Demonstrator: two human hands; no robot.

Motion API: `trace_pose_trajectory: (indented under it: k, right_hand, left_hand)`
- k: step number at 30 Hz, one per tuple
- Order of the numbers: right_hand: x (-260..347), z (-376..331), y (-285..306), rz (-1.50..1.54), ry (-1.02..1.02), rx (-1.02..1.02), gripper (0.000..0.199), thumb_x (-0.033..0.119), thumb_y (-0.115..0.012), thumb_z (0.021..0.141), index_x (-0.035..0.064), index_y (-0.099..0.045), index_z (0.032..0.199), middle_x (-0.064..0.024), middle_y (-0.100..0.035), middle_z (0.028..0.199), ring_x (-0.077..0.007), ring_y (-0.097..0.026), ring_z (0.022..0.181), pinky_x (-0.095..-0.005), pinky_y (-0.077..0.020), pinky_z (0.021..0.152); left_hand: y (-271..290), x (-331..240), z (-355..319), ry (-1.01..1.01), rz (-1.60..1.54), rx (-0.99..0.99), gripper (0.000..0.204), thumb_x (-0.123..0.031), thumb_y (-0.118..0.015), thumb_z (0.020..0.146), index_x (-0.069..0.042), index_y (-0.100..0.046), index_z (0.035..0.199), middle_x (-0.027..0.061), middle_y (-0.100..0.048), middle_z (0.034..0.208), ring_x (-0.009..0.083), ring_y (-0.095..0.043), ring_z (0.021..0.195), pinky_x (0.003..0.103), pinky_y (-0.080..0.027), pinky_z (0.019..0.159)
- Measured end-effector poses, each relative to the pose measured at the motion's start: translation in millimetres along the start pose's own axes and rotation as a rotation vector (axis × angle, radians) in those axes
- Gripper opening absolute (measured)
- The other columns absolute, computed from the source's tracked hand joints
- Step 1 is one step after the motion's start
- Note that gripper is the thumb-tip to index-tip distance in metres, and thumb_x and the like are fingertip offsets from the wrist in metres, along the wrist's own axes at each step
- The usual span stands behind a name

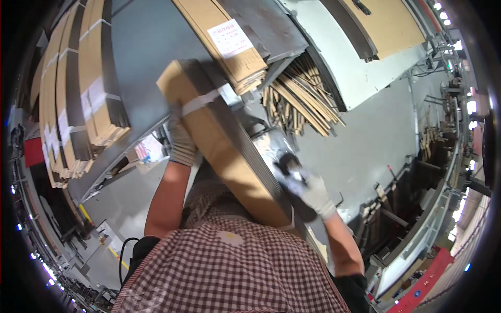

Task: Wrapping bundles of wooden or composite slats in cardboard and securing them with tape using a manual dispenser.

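Observation:
A strapped bundle of flat brown cardboard sheets (219, 130) rests tilted against my body, its far end on a grey table. My left hand (181, 138), in a pale glove, grips the bundle's left edge near a white strap. My right hand (308, 188), also gloved, is closed on the bundle's right, dark layered edge, and a small dark object shows at its fingers; I cannot tell what it is.
More strapped cardboard bundles (78, 94) lie on the grey table (141, 62) at left. Another labelled bundle (224, 41) lies ahead, loose cardboard strips (300, 99) beside it. Machine frames and rails (443, 172) run along the right, above a grey floor.

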State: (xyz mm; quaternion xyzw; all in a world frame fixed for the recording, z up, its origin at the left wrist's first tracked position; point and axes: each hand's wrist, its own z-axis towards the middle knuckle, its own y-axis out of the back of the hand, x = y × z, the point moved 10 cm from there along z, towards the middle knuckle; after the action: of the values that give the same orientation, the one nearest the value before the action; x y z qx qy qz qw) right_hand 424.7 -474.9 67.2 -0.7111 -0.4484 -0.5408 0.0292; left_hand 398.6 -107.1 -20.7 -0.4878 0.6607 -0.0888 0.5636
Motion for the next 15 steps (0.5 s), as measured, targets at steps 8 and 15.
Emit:
trace_pose_trajectory:
  k: [8,15]
  right_hand:
    - [-82,-176,-42,0.181,-0.322,0.017,0.068,0.02,-0.085,0.071,0.0013,-0.056,0.13,-0.0175,-0.066,0.113,-0.0253,-0.063,0.107,-0.0385,-0.0513,0.093]
    - [69,-32,-147,0.18,0.09,0.256,0.084,0.026,-0.08,0.075,-0.004,-0.045,0.145,-0.0185,-0.052,0.143,-0.027,-0.051,0.13,-0.0366,-0.035,0.115]
  left_hand:
    - [52,-108,-3,-0.061,-0.066,-0.192,0.086,-0.073,-0.039,0.096,-0.003,-0.048,0.145,0.0182,-0.058,0.138,0.0338,-0.059,0.124,0.046,-0.048,0.107]
    - [83,-175,-27,-0.232,0.185,-0.06,0.063,-0.049,-0.053,0.101,-0.004,-0.048,0.145,0.0138,-0.059,0.135,0.0255,-0.061,0.12,0.038,-0.051,0.103]
